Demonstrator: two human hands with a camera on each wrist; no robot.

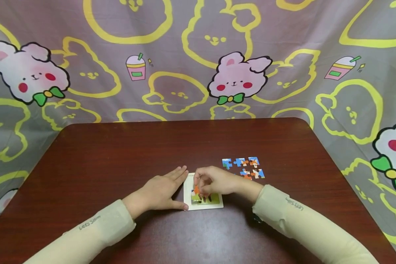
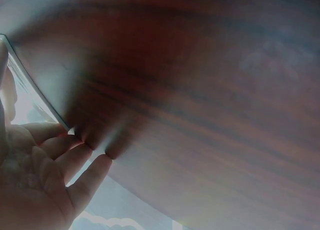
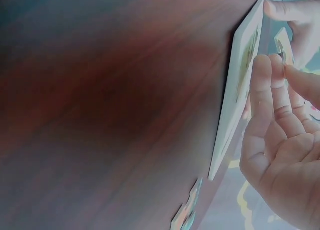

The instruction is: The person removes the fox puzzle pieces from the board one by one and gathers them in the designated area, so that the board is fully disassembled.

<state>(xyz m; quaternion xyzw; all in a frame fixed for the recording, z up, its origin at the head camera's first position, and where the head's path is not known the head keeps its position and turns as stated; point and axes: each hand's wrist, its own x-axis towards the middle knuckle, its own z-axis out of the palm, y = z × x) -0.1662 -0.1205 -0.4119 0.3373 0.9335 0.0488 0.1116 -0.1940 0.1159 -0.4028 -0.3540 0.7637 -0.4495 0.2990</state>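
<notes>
A small white-framed jigsaw tray [image 1: 203, 207] lies on the table, with a green picture section along its lower part. My right hand [image 1: 217, 180] is over the tray, pinching an orange-and-white jigsaw piece [image 3: 284, 44] between thumb and fingers. In the head view that hand covers much of the tray's upper part. My left hand [image 1: 160, 192] is spread at the tray's left side, fingers fairly straight. Its thumb touches the lower left corner, and its fingertips are by the upper left edge. The left wrist view shows those fingers [image 2: 82, 177] against the tray's edge [image 2: 35, 90].
Several loose jigsaw pieces [image 1: 253, 161] in blue, orange and white lie beyond my right wrist, to the tray's right. The dark red-brown wooden table [image 1: 128, 146] reaches back to a patterned curtain [image 1: 178, 55], which also hangs along both sides.
</notes>
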